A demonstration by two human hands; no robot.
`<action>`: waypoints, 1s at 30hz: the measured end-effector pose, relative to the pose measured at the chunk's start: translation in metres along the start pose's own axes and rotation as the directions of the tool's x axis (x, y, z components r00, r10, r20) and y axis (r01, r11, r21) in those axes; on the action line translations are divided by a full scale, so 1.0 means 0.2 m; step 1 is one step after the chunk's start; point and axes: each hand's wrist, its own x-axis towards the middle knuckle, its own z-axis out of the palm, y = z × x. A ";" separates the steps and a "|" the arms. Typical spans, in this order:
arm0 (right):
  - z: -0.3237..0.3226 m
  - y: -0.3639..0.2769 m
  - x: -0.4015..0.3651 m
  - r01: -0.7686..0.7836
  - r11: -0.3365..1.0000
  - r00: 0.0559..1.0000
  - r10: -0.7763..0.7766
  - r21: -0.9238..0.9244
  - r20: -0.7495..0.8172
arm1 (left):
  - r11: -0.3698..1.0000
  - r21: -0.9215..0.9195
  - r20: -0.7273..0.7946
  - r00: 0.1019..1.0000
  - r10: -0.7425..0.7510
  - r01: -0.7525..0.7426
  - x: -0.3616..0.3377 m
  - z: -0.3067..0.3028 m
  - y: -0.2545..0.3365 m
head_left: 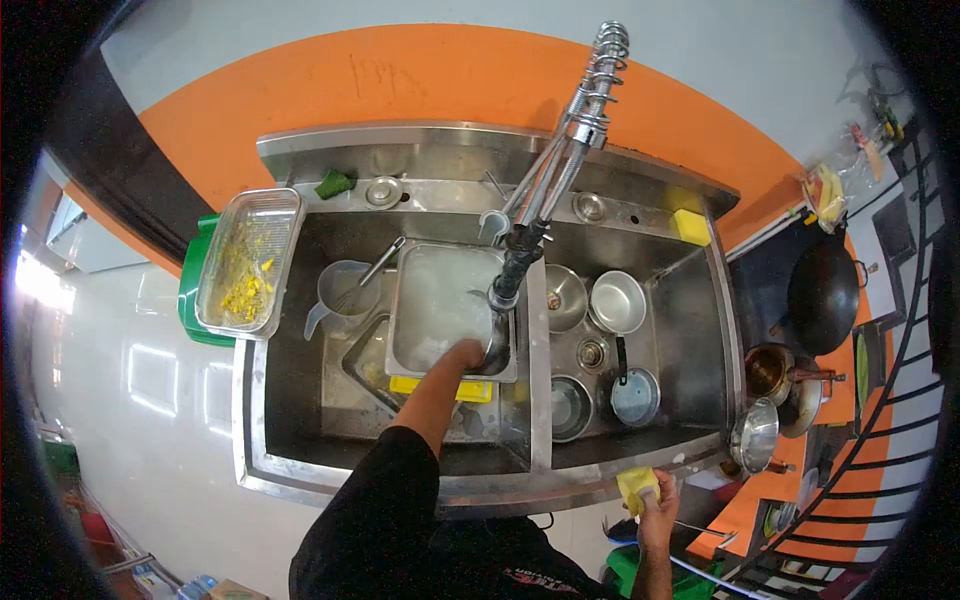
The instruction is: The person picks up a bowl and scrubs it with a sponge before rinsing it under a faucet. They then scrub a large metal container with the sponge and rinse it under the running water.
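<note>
Honestly, looks midway: rectangular steel tray [440, 300], eleven o'clock, holds cloudy water, unemptied. Left hand [465, 354]'s at its five-o'clock corner (can't tell its grip); right hand [660, 502] grips yellow cloth [634, 484]. Metal pots [617, 303] wait, one o'clock.

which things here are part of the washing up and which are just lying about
Seemingly in use:
left hand, in the metal tray of cloudy water
right hand, holding a yellow pad
tap over the tray

Probably just lying about:
wok
green pad
yellow sponge
whisk in the jug
</note>
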 end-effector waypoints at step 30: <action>-0.05 0.04 -0.02 0.052 0.998 0.999 -0.052 -0.017 -0.010 | 0.581 -0.778 0.146 0.969 -0.202 0.238 0.09 -0.01 -0.10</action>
